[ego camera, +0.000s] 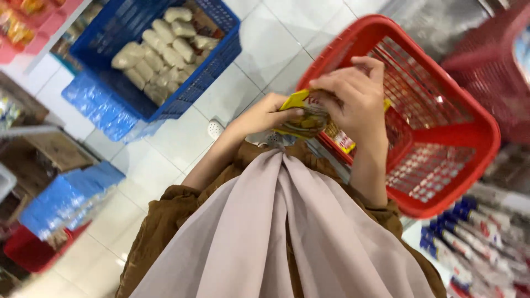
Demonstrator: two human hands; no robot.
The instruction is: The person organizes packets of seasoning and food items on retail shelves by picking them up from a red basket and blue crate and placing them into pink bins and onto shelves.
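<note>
Both my hands hold a small yellow snack packet [301, 110] just above the near rim of a red plastic basket [475, 129]. My left hand [270, 113] grips the packet's left end from below. Over its right end curls my right hand [356, 99], fingers bent down on it. The packet's right part is hidden under my fingers. Another packet with a red and white label [343, 140] shows below my right hand, at the basket's edge.
A blue crate [218, 60] filled with pale bagged goods [160, 49] stands on the white tiled floor at upper left. Blue-wrapped packs [72, 193] lie at left. Blue and white tubes [469, 234] line a shelf at lower right. A second red basket [497, 60] sits at upper right.
</note>
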